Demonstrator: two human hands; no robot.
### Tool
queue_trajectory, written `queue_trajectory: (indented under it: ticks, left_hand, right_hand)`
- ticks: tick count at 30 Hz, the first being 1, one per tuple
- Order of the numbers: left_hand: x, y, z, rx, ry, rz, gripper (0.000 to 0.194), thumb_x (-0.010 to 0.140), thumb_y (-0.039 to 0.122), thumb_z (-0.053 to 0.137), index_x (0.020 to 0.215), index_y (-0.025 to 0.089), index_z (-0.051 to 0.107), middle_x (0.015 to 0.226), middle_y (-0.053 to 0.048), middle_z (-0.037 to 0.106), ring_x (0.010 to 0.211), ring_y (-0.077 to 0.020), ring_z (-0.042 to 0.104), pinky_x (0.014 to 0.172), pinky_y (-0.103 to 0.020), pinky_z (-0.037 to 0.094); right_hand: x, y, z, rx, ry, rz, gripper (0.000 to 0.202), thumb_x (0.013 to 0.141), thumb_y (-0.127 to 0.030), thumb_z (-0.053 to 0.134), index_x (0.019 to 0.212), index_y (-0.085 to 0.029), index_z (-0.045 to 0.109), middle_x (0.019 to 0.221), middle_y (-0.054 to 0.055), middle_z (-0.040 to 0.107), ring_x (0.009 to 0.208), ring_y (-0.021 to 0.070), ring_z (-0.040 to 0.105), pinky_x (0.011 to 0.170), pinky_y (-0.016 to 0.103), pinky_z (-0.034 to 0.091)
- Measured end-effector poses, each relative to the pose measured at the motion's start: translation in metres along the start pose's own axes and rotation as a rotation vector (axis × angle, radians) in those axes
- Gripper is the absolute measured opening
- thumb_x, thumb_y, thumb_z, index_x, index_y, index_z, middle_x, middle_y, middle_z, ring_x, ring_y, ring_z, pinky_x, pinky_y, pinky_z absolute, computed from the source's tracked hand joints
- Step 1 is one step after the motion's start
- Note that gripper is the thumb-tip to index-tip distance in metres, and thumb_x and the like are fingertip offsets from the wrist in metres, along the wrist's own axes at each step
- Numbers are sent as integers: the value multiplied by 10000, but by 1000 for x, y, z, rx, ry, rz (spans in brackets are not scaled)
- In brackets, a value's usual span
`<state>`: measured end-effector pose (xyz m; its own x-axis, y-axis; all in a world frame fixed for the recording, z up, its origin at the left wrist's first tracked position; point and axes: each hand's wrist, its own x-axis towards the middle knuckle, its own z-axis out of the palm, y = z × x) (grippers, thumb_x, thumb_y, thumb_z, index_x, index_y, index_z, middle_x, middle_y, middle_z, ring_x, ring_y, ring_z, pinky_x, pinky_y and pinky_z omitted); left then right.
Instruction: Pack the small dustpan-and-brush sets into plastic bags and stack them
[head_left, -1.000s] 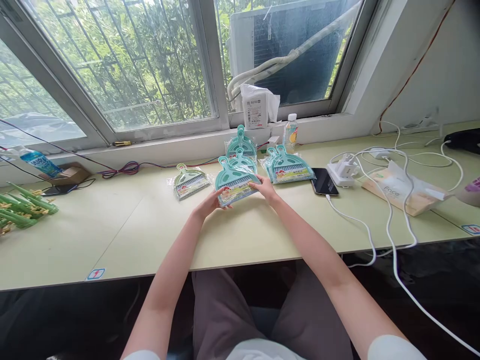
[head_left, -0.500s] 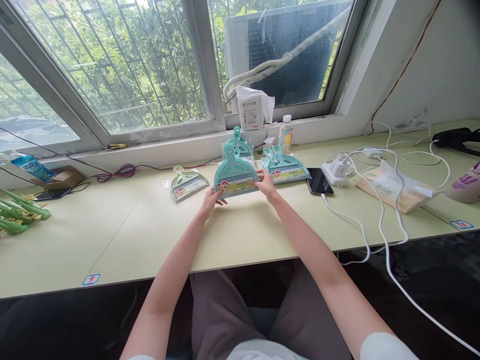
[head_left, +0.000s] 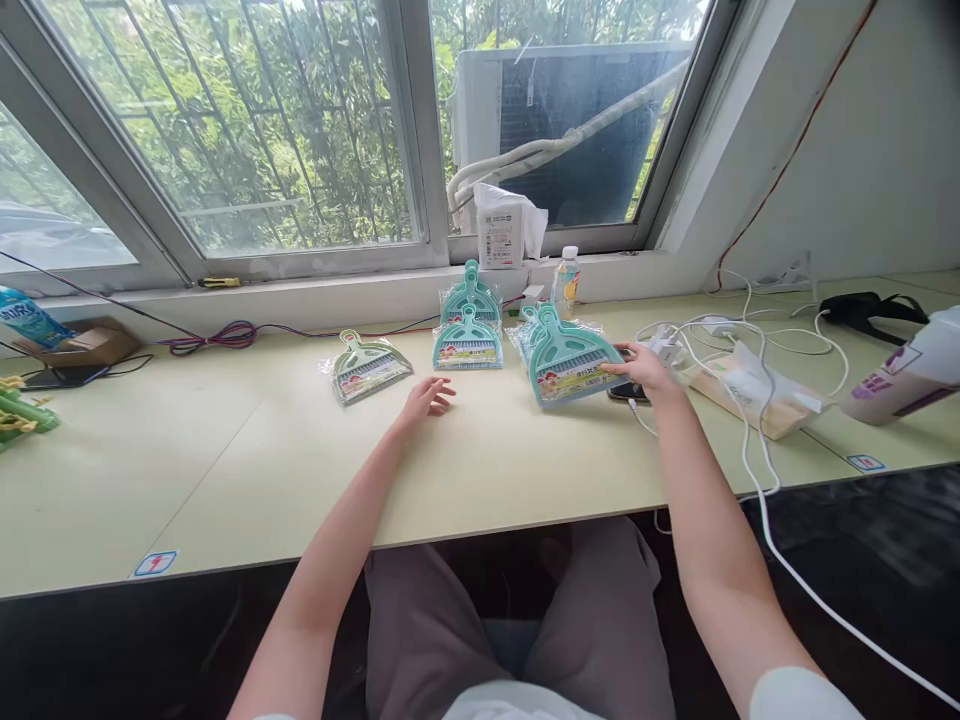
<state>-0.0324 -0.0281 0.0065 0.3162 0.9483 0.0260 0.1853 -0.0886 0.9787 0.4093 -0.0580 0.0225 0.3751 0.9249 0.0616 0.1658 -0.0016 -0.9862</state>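
Observation:
My right hand (head_left: 646, 368) grips the right edge of a teal dustpan-and-brush set (head_left: 574, 362) in clear wrapping, with a printed label across its front. Its front edge is tilted towards me, and more teal wrapping shows behind it. My left hand (head_left: 427, 400) is empty, fingers apart, just over the table. Ahead of that hand, another teal dustpan-and-brush set (head_left: 468, 343) lies in front of further teal dustpans (head_left: 470, 288). A paler green dustpan-and-brush set (head_left: 370, 367) lies to the left of them.
A phone (head_left: 628, 393) on a white cable is partly hidden beneath my right hand. White cables (head_left: 754, 400), a tissue pack (head_left: 757, 390) and a cup (head_left: 904, 365) are on the right. Behind stand a bottle (head_left: 566, 283) and tissue box (head_left: 501, 235). The table edge (head_left: 517, 528) runs before my lap.
Both hands held a teal set in the middle. My left hand has let go and stays nearby; my right hand has moved right and grips a set there. The view has shifted slightly.

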Motion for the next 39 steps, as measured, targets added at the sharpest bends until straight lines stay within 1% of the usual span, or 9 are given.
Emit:
queue_trajectory:
  ticks: [3, 8, 14, 25, 28, 31, 34, 36, 39]
  left_hand:
    - [0, -3, 1, 1, -11, 14, 477, 826, 558, 521, 1110, 181, 586, 1075, -110, 677, 809, -156, 642, 667, -258, 501]
    - [-4, -1, 0, -2, -26, -5, 445, 821, 530, 539, 1091, 179, 582, 1072, -109, 674, 768, -137, 636, 675, -260, 497]
    - [-5, -1, 0, 29, -34, 1, 407, 806, 495, 565, 1069, 186, 603, 1032, -98, 695, 779, -144, 646, 705, -274, 504]
    - [-3, -6, -2, 134, -45, 43, 323, 824, 399, 553, 1074, 207, 619, 1008, -88, 688, 843, -182, 651, 724, -321, 535]
    - [3, -9, -11, 362, 168, 136, 252, 859, 293, 482, 1051, 223, 629, 1051, -81, 670, 952, -219, 629, 820, -386, 527]
    - [7, -13, -31, 657, 591, 208, 283, 845, 182, 471, 1090, 217, 608, 1225, -102, 589, 1202, -279, 501, 1004, -455, 424]
    - [8, -20, -59, 696, 996, 72, 427, 800, 145, 529, 1225, 168, 506, 1408, -160, 417, 1333, -321, 355, 1080, -493, 334]
    - [8, -26, -78, 630, 1115, -57, 520, 799, 197, 579, 1288, 126, 417, 1428, -208, 366, 1354, -332, 317, 1086, -508, 315]
    - [9, -33, -97, 537, 1134, -207, 555, 808, 235, 606, 1293, 114, 365, 1379, -221, 412, 1337, -323, 342, 1090, -484, 302]
  right_hand:
    - [11, 22, 6, -81, 243, 45, 550, 500, -265, 841, 994, -168, 619, 796, 34, 697, 730, 213, 659, 705, 379, 553]
    - [17, 40, 44, -422, 530, -79, 369, 688, -248, 719, 1041, -164, 648, 985, 121, 713, 942, 268, 644, 888, 429, 477]
    - [24, 39, 78, -615, 573, -109, 379, 776, -204, 625, 1140, -97, 611, 1141, 216, 643, 1126, 341, 512, 912, 442, 422]
    - [48, 44, 119, -499, 686, -43, 368, 829, -179, 540, 1192, -123, 542, 1212, 189, 560, 1179, 335, 411, 960, 455, 363]
    - [45, 41, 120, -465, 728, -36, 359, 812, -187, 571, 1168, -152, 542, 1264, 181, 486, 1196, 329, 400, 968, 455, 365]
    - [39, 39, 119, -452, 761, -42, 404, 776, -199, 624, 1166, -179, 519, 1330, 174, 400, 1240, 335, 369, 959, 447, 388]
    - [34, 39, 118, -470, 726, -38, 430, 775, -196, 609, 1186, -180, 483, 1321, 176, 402, 1257, 338, 363, 973, 465, 391]
    - [31, 40, 118, -480, 713, -31, 435, 783, -185, 566, 1205, -173, 463, 1324, 180, 409, 1254, 340, 378, 985, 484, 388]
    - [22, 36, 121, -512, 711, -46, 463, 796, -177, 496, 1252, -147, 426, 1356, 208, 388, 1259, 347, 391, 1008, 513, 371]
